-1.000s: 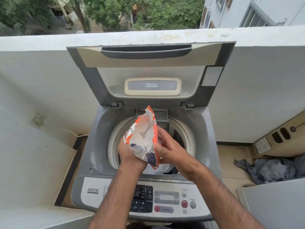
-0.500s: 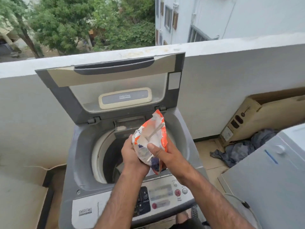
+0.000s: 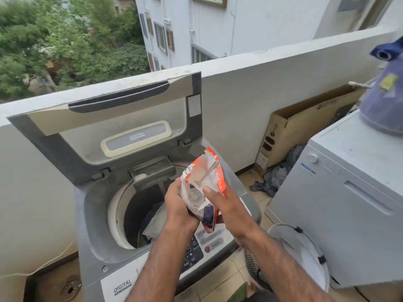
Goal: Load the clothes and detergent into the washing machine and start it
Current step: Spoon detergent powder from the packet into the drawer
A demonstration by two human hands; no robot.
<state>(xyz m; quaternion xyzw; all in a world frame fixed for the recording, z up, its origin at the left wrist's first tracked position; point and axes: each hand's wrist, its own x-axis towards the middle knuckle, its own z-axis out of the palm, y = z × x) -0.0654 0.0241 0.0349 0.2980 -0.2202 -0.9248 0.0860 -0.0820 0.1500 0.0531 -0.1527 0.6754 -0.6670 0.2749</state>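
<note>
An orange and white detergent packet with an open top is held by both hands above the right front of the washing machine. A pale scoop stands inside the packet. My left hand grips the packet's left side and my right hand grips its right side, thumb on the front. The machine's lid stands open. Dark and light clothes lie in the drum. The detergent drawer at the tub's back is pulled out. The control panel lies under my wrists.
A white appliance stands at the right with a purple bag on top. A cardboard box and a heap of grey clothes lie behind it. A white mesh basket is at the lower right. A floor drain is at the left.
My view has swung to the right, so the machine sits further left in frame. Both hands keep hold of the packet, which has shifted toward the machine's right side.
</note>
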